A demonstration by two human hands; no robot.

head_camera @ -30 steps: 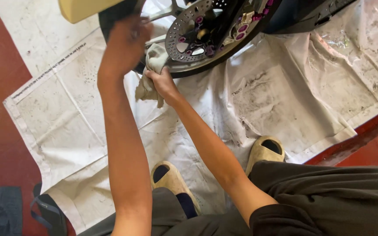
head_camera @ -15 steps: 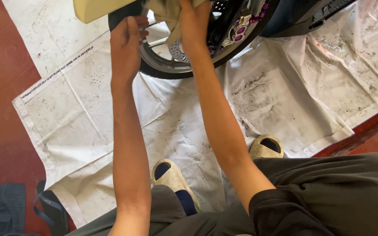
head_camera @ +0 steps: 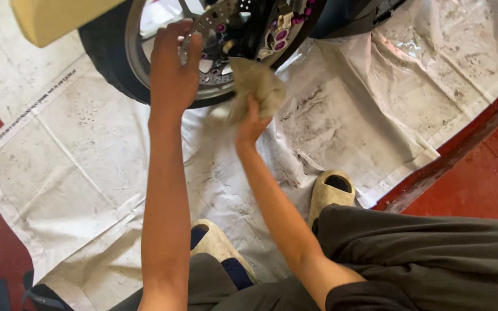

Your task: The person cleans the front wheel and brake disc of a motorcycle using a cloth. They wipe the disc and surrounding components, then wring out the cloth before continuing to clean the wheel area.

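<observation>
Left hand up on the wheel, fingers curled over the silver rim and the edge of the drilled brake disc, and that grip is closed on the metal, palm flat against it. Right hand sits just below and to the right of that grip, clenched tight round a crumpled greyish rag, and the rag bunches up above the fist, pressed against the lower part of the disc, right under the dark fork leg and the caliper with its purple bolts. So the two grips are near each other, left higher on the rim, right lower with the cloth touching the wheel's hub side. Black tyre curves away to the left of the left hand's hold, resting on a stained white sheet spread over the red floor. A pale yellow mudguard juts out above and left of the upper grip. Back towards the person from both grips, two beige slip-on shoes: one below and right of the rag hand, one between the forearms. Dark trousers fill the lower right.
</observation>
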